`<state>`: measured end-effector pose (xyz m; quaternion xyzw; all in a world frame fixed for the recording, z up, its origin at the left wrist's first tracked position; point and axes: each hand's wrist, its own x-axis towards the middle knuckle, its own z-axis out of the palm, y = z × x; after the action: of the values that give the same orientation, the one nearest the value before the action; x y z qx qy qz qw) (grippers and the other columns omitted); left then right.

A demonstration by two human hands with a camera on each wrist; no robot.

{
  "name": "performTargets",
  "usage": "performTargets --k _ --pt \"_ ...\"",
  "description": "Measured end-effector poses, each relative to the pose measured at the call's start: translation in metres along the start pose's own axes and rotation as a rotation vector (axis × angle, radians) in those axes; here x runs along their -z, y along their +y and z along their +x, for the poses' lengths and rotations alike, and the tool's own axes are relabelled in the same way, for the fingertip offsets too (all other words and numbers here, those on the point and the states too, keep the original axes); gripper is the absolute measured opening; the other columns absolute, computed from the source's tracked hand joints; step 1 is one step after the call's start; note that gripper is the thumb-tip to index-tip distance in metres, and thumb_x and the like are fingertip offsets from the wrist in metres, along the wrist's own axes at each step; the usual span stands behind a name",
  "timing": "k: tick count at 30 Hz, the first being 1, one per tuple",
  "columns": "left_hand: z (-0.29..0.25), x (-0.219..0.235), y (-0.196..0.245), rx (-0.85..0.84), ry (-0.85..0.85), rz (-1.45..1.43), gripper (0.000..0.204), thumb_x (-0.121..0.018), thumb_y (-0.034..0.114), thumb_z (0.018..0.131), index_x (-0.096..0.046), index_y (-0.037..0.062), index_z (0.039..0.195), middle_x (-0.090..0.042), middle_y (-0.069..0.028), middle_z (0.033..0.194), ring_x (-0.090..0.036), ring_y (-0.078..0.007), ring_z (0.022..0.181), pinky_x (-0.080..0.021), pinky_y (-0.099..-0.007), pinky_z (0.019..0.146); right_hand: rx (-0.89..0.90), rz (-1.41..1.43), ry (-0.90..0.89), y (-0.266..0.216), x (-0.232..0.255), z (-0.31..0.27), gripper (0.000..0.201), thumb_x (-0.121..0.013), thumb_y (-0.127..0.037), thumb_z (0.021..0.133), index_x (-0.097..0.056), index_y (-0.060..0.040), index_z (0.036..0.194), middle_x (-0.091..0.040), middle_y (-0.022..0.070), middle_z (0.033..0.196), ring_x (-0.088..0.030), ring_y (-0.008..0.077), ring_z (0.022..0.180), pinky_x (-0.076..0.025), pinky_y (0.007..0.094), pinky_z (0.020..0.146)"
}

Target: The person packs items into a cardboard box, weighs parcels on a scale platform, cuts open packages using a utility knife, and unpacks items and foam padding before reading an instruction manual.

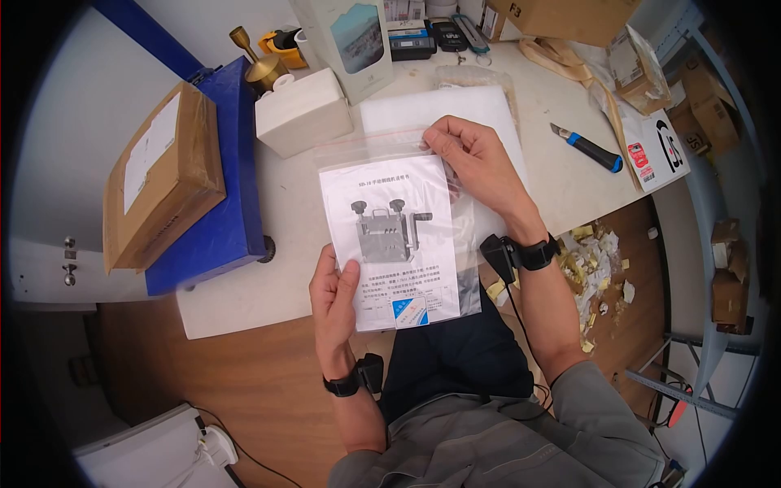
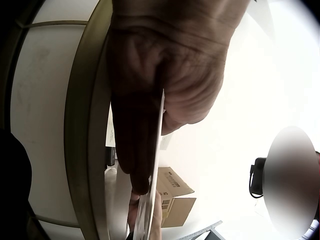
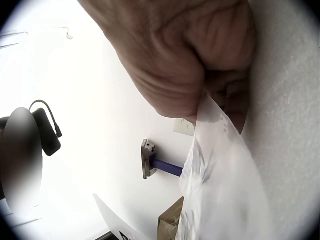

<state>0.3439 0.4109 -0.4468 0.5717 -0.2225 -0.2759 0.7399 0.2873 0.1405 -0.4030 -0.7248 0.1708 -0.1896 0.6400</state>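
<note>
A clear plastic zip bag [image 1: 467, 276] holds a printed instruction sheet [image 1: 435, 191] with Chinese text and a black-and-white picture of a hand-cranked machine. Low in the bag shows a small blue and white card [image 1: 411, 312]. My left hand [image 1: 333, 297] grips the bag's lower left edge, thumb on the front and fingers behind. At the top right corner, my right hand [image 1: 476, 163] pinches the plastic near the zip strip. Seen edge-on in the left wrist view, the bag [image 2: 155, 155] runs between thumb and fingers. Crumpled film [image 3: 215, 165] hangs from the right hand in the right wrist view.
White foam sheet [image 1: 399, 106] lies on the table [image 1: 285, 236] behind the bag. A utility knife [image 1: 587, 149] is at the right. On the left, a cardboard box [image 1: 167, 175] rests on a blue platform [image 1: 240, 163]; a white box [image 1: 303, 112] stands beside it. Paper scraps [image 1: 598, 276] litter the floor.
</note>
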Motion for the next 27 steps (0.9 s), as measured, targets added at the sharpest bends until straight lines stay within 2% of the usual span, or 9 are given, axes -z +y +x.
performTargets --k 12,14,15,16,18,22,23,26,27 --pt "0.002 -0.001 0.002 -0.01 -0.011 -0.016 0.034 -0.052 0.017 0.11 -0.05 -0.0021 0.138 -0.076 -0.0115 0.107 -0.07 -0.0092 0.092 -0.053 -0.0227 0.081 0.101 0.087 0.038 0.0 0.006 -0.003 0.031 -0.06 -0.026 0.107 -0.068 0.0002 0.093 -0.059 -0.0044 0.073 -0.048 0.0025 0.067 -0.041 0.0229 0.059" --pt "0.004 0.006 -0.005 -0.021 -0.001 -0.021 0.034 -0.051 0.021 0.111 -0.05 -0.0015 0.137 -0.076 -0.014 0.106 -0.075 -0.0186 0.093 -0.057 -0.0277 0.082 0.172 0.133 0.08 -0.008 0.029 -0.007 0.03 -0.06 -0.026 0.108 -0.069 -0.0012 0.093 -0.058 -0.0047 0.071 -0.045 0.0021 0.059 -0.037 0.0228 0.052" --pt "0.005 0.007 0.007 0.029 -0.181 -0.165 0.035 -0.048 0.024 0.111 -0.05 -0.0013 0.136 -0.075 -0.0174 0.106 -0.076 -0.0274 0.097 -0.06 -0.0332 0.081 0.19 0.222 0.224 -0.02 0.048 -0.014 0.03 -0.06 -0.026 0.108 -0.069 -0.0018 0.093 -0.057 -0.0048 0.07 -0.043 0.0021 0.055 -0.034 0.0225 0.048" --pt "0.004 0.004 0.009 0.012 -0.199 -0.169 0.035 -0.048 0.024 0.111 -0.05 -0.0013 0.136 -0.075 -0.0174 0.106 -0.076 -0.0274 0.097 -0.06 -0.0332 0.081 0.206 0.315 0.368 -0.029 0.068 -0.022 0.029 -0.06 -0.026 0.108 -0.069 -0.0024 0.093 -0.057 -0.0049 0.069 -0.041 0.0021 0.05 -0.031 0.0223 0.044" --pt "0.004 -0.002 0.01 0.012 -0.033 0.083 0.039 -0.047 0.029 0.111 -0.049 -0.0018 0.134 -0.073 -0.0195 0.112 -0.077 -0.0341 0.094 -0.063 -0.0366 0.075 0.26 0.136 0.528 -0.028 0.129 -0.026 0.028 -0.061 -0.027 0.107 -0.07 -0.0028 0.096 -0.056 -0.0052 0.069 -0.038 0.0026 0.044 -0.026 0.0217 0.04" --pt "0.005 -0.025 0.009 -0.13 0.205 0.43 0.038 -0.06 0.024 0.106 -0.051 -0.0005 0.134 -0.069 -0.0151 0.121 -0.07 -0.0224 0.095 -0.054 -0.0281 0.069 0.175 -0.449 0.616 -0.035 0.21 -0.046 0.025 -0.067 -0.024 0.102 -0.073 0.0007 0.101 -0.061 -0.0052 0.072 -0.046 0.0022 0.06 -0.035 0.0222 0.055" --pt "0.007 -0.031 0.017 -0.109 0.213 0.61 0.05 -0.072 0.024 0.098 -0.052 0.0005 0.137 -0.065 -0.013 0.126 -0.062 -0.0195 0.097 -0.049 -0.0293 0.07 0.072 -0.461 0.584 -0.044 0.217 -0.05 0.025 -0.068 -0.021 0.101 -0.073 0.0037 0.102 -0.066 -0.0016 0.075 -0.052 0.0051 0.069 -0.041 0.0252 0.063" --pt "0.019 -0.047 0.015 -0.175 0.252 0.954 0.063 -0.079 0.026 0.092 -0.051 0.0017 0.142 -0.064 -0.0144 0.126 -0.059 -0.022 0.099 -0.047 -0.033 0.074 0.129 -0.655 0.621 -0.037 0.237 -0.049 0.027 -0.068 -0.02 0.1 -0.071 0.0066 0.103 -0.068 0.0038 0.077 -0.057 0.0083 0.072 -0.046 0.0285 0.066" --pt "0.026 -0.05 0.008 -0.233 0.256 0.974 0.073 -0.083 0.026 0.087 -0.048 0.0017 0.146 -0.063 -0.0188 0.126 -0.06 -0.0267 0.105 -0.049 -0.0365 0.084 0.124 -0.705 0.644 -0.037 0.237 -0.047 0.027 -0.067 -0.019 0.1 -0.07 0.0078 0.103 -0.071 0.0118 0.08 -0.064 0.0166 0.073 -0.05 0.0324 0.07"
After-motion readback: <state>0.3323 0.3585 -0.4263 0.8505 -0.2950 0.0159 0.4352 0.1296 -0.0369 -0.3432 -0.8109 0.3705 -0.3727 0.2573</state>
